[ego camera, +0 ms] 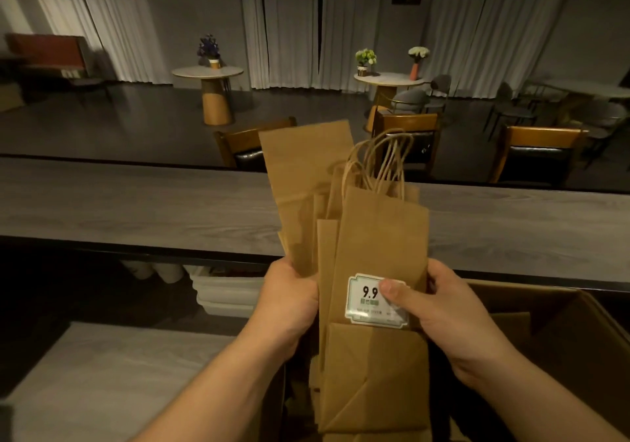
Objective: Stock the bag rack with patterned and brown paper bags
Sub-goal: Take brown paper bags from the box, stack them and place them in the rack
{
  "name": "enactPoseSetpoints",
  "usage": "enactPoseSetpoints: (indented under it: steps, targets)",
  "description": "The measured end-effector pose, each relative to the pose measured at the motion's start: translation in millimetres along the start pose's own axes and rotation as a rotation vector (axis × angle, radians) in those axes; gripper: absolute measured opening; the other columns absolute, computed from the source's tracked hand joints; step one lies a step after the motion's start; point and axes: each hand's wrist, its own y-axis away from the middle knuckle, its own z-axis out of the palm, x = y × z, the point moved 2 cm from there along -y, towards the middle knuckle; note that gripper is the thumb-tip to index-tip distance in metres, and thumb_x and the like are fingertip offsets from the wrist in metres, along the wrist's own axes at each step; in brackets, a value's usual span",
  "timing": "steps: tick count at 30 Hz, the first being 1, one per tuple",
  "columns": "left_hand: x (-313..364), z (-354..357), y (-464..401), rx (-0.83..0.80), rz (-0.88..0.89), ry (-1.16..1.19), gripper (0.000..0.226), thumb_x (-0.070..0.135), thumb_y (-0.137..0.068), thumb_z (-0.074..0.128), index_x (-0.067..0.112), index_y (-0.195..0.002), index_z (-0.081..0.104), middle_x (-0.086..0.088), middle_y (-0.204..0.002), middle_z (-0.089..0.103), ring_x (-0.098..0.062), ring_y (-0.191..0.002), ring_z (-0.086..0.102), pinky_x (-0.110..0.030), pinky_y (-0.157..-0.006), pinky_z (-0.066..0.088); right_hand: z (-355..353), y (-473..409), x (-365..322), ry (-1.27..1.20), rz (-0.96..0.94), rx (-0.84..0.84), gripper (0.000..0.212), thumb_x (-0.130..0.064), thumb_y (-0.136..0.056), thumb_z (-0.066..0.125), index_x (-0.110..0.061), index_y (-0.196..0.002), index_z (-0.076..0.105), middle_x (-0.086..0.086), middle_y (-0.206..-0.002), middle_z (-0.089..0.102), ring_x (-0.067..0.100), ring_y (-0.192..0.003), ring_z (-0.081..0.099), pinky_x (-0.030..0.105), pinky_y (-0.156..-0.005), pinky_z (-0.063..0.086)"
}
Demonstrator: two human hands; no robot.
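both hands hold a fanned stack of flat brown paper bags (375, 237) upright in front of the person, above an open cardboard box (562, 332) at the lower right. the left hand (289, 298) grips the stack's left edge, fingers curled round behind the paper. the right hand (439, 308) clasps the right edge, its thumb pressing on a white price label (366, 300) printed "9.9" on the front bag. twisted paper handles (381, 162) stick up from the top of the front bags, while a taller plain bag (303, 162) leans out to the left behind them. just beyond the bags runs a long grey wood-grain counter (136, 203), with wooden chairs (542, 148) on its far side. farther back stand round tables (208, 73) bearing potted flowers (365, 60) before pale curtains (289, 22). white tubs (225, 291) sit under the counter.
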Motion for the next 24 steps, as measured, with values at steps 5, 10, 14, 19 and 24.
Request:
enactPoseSetpoints:
  steps: [5,10,14,19,24]
  targets:
    - [0,-4,-5,0.159,0.058,0.089,0.011,0.011,-0.085,0.08,0.015,-0.095,0.079,-0.002,-0.089,0.081,-0.02,-0.085,0.079,-0.043,-0.082,0.063,0,-1,6,0.149,0.065,0.005,0.051,-0.029,-0.075,0.092,-0.025,-0.115,0.061,-0.002,-0.101,0.079,0.011,-0.086,0.078,0.035,-0.076,0.064]
    - [-2,-9,-11,0.258,0.076,0.26,0.018,0.012,-0.085,0.082,0.02,-0.099,0.072,0.006,-0.089,0.081,-0.009,-0.082,0.077,-0.032,-0.078,0.058,-12,-2,1,-0.219,0.126,-0.03,0.034,-0.005,-0.084,0.079,-0.009,-0.117,0.07,0.014,-0.098,0.081,0.029,-0.087,0.08,0.04,-0.072,0.063]
    - [0,-7,-9,0.187,0.092,0.237,0.025,0.007,-0.08,0.084,0.02,-0.098,0.071,0.009,-0.085,0.08,-0.007,-0.076,0.076,-0.02,-0.063,0.056,-25,-9,-5,-0.437,0.044,0.107,0.039,-0.012,-0.084,0.074,-0.016,-0.122,0.066,0.013,-0.104,0.08,0.032,-0.094,0.079,0.054,-0.091,0.058]
    - [-6,-2,-10,0.099,0.07,0.169,0.011,0.026,-0.086,0.079,0.022,-0.096,0.074,0.007,-0.092,0.081,-0.015,-0.093,0.077,-0.026,-0.076,0.056,-24,-14,-2,-0.478,-0.039,0.167,0.04,-0.012,-0.083,0.076,-0.014,-0.122,0.067,0.012,-0.104,0.08,0.03,-0.095,0.079,0.05,-0.09,0.058]
    - [-6,-5,-16,0.172,0.031,0.251,0.009,0.028,-0.099,0.066,0.022,-0.096,0.074,0.009,-0.091,0.081,-0.011,-0.088,0.076,-0.024,-0.074,0.057,-40,-19,-2,-0.49,-0.009,0.263,0.023,-0.007,-0.09,0.074,-0.013,-0.111,0.07,0.013,-0.099,0.081,0.031,-0.089,0.079,0.053,-0.085,0.06]
